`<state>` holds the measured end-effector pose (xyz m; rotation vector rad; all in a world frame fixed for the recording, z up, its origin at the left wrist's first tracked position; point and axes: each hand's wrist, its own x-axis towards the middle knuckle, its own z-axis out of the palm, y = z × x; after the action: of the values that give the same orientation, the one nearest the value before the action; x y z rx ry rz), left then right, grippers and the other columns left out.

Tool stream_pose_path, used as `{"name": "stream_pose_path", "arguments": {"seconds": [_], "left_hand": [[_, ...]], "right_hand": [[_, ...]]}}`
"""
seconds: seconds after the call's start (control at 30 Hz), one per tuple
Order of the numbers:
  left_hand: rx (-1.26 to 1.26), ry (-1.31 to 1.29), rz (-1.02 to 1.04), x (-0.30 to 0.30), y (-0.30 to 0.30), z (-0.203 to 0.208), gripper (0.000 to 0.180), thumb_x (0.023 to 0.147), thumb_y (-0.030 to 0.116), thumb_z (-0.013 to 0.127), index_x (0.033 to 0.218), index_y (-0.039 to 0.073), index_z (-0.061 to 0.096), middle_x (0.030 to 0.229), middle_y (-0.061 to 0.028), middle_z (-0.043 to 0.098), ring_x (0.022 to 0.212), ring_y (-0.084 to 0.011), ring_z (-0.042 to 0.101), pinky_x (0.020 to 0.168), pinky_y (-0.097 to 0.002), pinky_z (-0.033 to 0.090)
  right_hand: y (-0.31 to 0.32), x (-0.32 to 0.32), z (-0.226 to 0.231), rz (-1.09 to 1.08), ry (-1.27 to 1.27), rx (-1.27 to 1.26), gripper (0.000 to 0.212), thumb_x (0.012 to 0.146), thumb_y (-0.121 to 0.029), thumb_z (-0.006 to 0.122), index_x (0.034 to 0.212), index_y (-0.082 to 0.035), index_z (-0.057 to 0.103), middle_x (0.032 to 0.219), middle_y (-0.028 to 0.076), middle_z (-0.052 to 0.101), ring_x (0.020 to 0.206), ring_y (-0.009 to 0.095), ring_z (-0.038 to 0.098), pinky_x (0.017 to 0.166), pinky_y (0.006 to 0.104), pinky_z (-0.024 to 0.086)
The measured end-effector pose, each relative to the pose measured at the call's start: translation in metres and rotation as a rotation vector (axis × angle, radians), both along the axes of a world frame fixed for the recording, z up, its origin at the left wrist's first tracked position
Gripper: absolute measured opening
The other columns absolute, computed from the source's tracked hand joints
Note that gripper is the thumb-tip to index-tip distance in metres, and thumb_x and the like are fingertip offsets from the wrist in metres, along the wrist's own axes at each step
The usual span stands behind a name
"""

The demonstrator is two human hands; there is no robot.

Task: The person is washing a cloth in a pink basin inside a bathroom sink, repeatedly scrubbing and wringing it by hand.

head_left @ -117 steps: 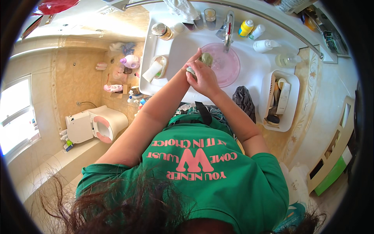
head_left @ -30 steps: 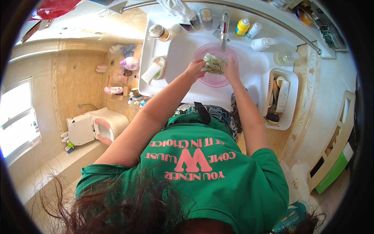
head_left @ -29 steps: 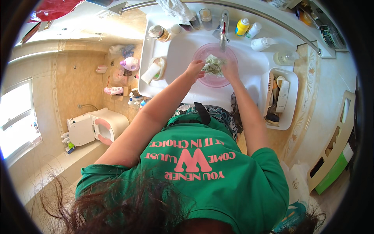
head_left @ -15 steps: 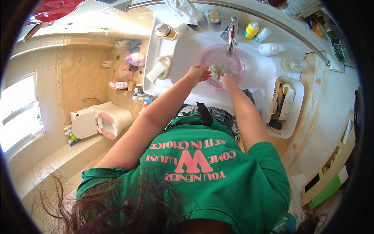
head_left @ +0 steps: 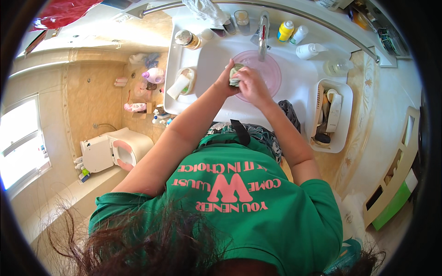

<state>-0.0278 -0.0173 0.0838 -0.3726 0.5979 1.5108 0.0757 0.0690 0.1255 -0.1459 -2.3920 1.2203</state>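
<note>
A crumpled pale green and white cloth (head_left: 236, 74) is bunched between my hands at the left rim of a pink see-through basin (head_left: 271, 76). My left hand (head_left: 224, 83) cups it from the left side, closed round it with the thumb up. From the right, my right hand (head_left: 254, 88) presses bent fingers onto the same cloth. The basin sits in the white sink (head_left: 216, 55), under the chrome faucet (head_left: 263, 34). Some of the cloth is hidden by my fingers.
Along the sink's back edge stand a jar (head_left: 186, 40), a glass (head_left: 241, 20), a yellow bottle (head_left: 285, 31) and a white pump bottle (head_left: 308, 50). A soap box (head_left: 184, 82) lies left. At right is a white basket (head_left: 340, 142) of toiletries. A metal rail (head_left: 322, 23) crosses behind.
The cloth was spread in the basin under my right hand, with my left hand beside it. Both hands have lifted it to the basin's left rim and closed round it.
</note>
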Motion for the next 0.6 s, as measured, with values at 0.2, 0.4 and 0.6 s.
{"name": "stream_pose_path", "arguments": {"seconds": [0.2,0.4,0.6], "left_hand": [[0.315,0.094,-0.042,-0.01,0.005,-0.009,0.046,0.086,0.046,0.035,0.105,0.006,0.048,0.102,-0.013,0.053,0.096,-0.0277,0.052,0.084,-0.0442,0.041],[0.132,0.161,0.006,0.0,0.006,-0.008,0.046,0.086,0.045,0.036,0.106,0.006,0.047,0.102,-0.0126,0.053,0.094,-0.0265,0.053,0.081,-0.0428,0.043],[-0.089,0.238,0.012,0.004,0.005,-0.027,0.046,0.086,0.044,0.036,0.108,0.005,0.047,0.101,-0.0122,0.053,0.092,-0.0254,0.054,0.079,-0.0413,0.045]], "right_hand": [[-0.033,-0.005,0.027,-0.084,0.014,0.154,0.019,0.065,-0.006,0.056,0.083,-0.009,0.051,0.084,0.007,0.047,0.078,0.026,0.05,0.067,0.0365,0.044],[-0.033,-0.013,0.024,-0.215,0.009,0.242,0.018,0.066,-0.007,0.056,0.082,-0.009,0.048,0.082,0.008,0.047,0.076,0.027,0.051,0.06,0.0367,0.045],[-0.019,-0.022,0.003,-0.266,-0.036,0.054,0.012,0.072,-0.007,0.05,0.083,-0.008,0.048,0.077,0.012,0.052,0.07,0.032,0.054,0.057,0.0402,0.044]]}}
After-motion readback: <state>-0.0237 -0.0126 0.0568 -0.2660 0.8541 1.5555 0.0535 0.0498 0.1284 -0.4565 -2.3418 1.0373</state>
